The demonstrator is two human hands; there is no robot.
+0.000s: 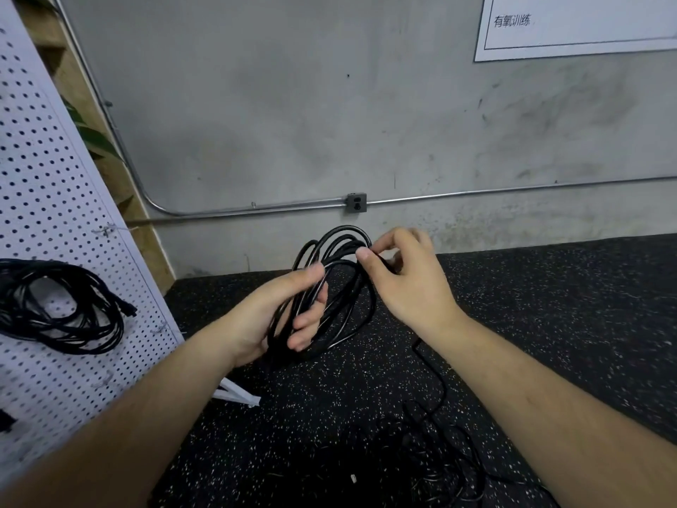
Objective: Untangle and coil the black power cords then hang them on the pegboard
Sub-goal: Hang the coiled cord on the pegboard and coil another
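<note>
The person holds a coil of black power cord [344,247] up in front of the body, above the dark speckled floor [549,306]. The left hand [289,309] grasps the coil from the left side, with the fingers curled through the loops and the thumb on top. The right hand [406,280] pinches the upper right part of the coil between thumb and forefinger. From below the right hand one black strand [436,375] runs down to a tangled pile of cords [432,452] which lies on the near floor. On the left stands a white pegboard [44,170], and a second coiled cord [99,324] already hangs on it. On the far grey wall a metal pipe [476,194] passes through a small outlet box [356,202], and a white sign [579,23] is high on the right.
</note>
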